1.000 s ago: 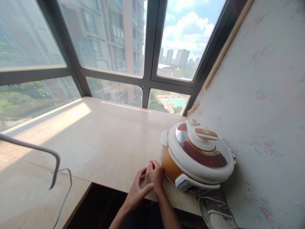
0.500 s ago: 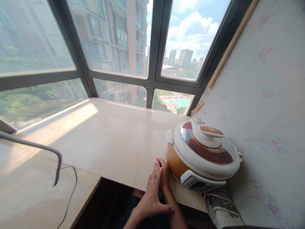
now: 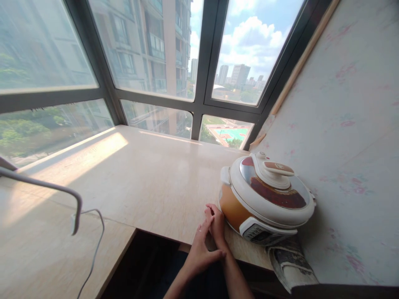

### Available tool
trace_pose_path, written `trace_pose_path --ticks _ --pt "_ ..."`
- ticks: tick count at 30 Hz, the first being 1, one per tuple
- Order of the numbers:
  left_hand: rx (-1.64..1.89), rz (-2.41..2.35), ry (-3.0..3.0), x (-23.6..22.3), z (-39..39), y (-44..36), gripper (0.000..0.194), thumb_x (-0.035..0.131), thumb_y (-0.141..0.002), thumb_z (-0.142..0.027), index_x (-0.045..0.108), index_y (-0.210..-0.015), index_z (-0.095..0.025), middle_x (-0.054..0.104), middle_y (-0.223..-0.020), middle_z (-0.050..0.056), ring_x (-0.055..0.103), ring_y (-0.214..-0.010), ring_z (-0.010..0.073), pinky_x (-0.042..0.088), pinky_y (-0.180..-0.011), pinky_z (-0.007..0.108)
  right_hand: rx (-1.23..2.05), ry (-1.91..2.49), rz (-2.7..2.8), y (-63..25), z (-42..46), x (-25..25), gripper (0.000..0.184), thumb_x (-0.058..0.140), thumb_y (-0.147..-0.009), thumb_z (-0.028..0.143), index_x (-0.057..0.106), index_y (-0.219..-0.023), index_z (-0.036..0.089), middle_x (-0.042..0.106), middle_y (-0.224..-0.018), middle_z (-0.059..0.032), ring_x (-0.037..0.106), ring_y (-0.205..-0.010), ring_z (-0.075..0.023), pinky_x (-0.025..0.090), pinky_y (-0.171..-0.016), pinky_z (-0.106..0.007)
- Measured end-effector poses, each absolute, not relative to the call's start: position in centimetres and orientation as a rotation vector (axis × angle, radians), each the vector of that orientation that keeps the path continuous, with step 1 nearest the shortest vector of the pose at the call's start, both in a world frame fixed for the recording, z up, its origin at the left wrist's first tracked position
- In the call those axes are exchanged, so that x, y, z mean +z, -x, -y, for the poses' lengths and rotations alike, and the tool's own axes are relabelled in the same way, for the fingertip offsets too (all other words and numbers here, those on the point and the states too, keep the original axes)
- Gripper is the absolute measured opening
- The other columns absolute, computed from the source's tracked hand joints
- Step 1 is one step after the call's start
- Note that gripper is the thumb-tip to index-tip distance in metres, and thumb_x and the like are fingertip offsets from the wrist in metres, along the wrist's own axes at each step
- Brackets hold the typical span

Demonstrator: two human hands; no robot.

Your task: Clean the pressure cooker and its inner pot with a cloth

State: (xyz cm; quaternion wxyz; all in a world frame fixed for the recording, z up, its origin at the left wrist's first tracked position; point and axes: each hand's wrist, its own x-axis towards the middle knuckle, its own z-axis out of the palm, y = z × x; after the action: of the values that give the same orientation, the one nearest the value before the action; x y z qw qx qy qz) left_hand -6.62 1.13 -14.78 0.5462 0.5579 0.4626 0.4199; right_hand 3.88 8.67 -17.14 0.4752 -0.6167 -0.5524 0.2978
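My left hand (image 3: 199, 249), with a ring on one finger, rests at the counter's front edge. Its fingers are stretched out with the thumb apart, and their tips lie against my right hand (image 3: 217, 224). The right hand sits on the counter beside a pressure cooker (image 3: 232, 205), its fingers loosely bent and partly hidden by the left. I see nothing held in either hand. The cooker has a white lid, a golden-brown body, a brown-topped handle and a control panel at the front.
A folded patterned cloth (image 3: 291, 261) hangs over the edge below the cooker. On the left, a grey curved bar (image 3: 46, 182) and a thin cable (image 3: 99, 245) cross the pale counter (image 3: 149, 178). Framed windows (image 3: 199, 83) stand behind, and a floral-papered wall (image 3: 349, 145) rises on the right.
The view has shifted slightly. My left fingers have slid a little over the right hand, and both hands remain together by the cooker, which stays in place.
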Motion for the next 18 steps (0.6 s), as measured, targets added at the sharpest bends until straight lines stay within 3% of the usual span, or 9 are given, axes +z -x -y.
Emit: trace_pose_path --ticks 3,5,9,18 --pt "1.107 -1.047 -1.142 -15.1 -1.8 7.0 0.067 0.078 -0.072 -0.027 0.066 -0.137 -0.019 0.060 -0.147 0.015 0.050 -0.143 0.0348 0.031 -0.124 0.055 0.701 1.525 1.392 -3.8 -8.7 -17.3 0.044 0.048 -0.088 0.041 0.076 -0.104 0.011 0.078 -0.094 -0.0146 0.072 -0.084 -0.0272 0.055 -0.079 -0.037" --pt "1.131 -1.002 -1.034 -15.4 -2.2 7.3 0.055 0.076 -0.074 -0.030 0.072 -0.127 -0.016 0.068 -0.136 0.015 0.060 -0.134 0.0346 0.038 -0.120 0.054 0.693 1.539 1.417 -3.8 -8.8 -17.3 0.044 0.048 -0.087 0.040 0.078 -0.102 0.011 0.078 -0.093 -0.0141 0.073 -0.083 -0.0274 0.056 -0.079 -0.037" --pt "1.148 -0.970 -0.964 -15.5 -2.5 7.6 0.050 0.077 -0.074 -0.032 0.075 -0.122 -0.016 0.073 -0.127 0.015 0.065 -0.126 0.0344 0.043 -0.116 0.055 0.680 1.539 1.444 -3.6 -9.0 -17.2 0.041 0.048 -0.086 0.039 0.079 -0.098 0.015 0.079 -0.087 -0.0114 0.072 -0.079 -0.0264 0.056 -0.077 -0.036" --pt "1.148 -1.149 -1.134 -15.3 -1.6 7.1 0.045 0.068 -0.083 -0.031 0.074 -0.127 -0.021 0.070 -0.135 0.011 0.061 -0.133 0.0311 0.040 -0.120 0.053 0.709 1.496 1.434 -3.6 -8.9 -16.8 0.039 0.049 -0.090 0.038 0.079 -0.100 0.015 0.079 -0.091 -0.0110 0.072 -0.080 -0.0252 0.055 -0.075 -0.034"
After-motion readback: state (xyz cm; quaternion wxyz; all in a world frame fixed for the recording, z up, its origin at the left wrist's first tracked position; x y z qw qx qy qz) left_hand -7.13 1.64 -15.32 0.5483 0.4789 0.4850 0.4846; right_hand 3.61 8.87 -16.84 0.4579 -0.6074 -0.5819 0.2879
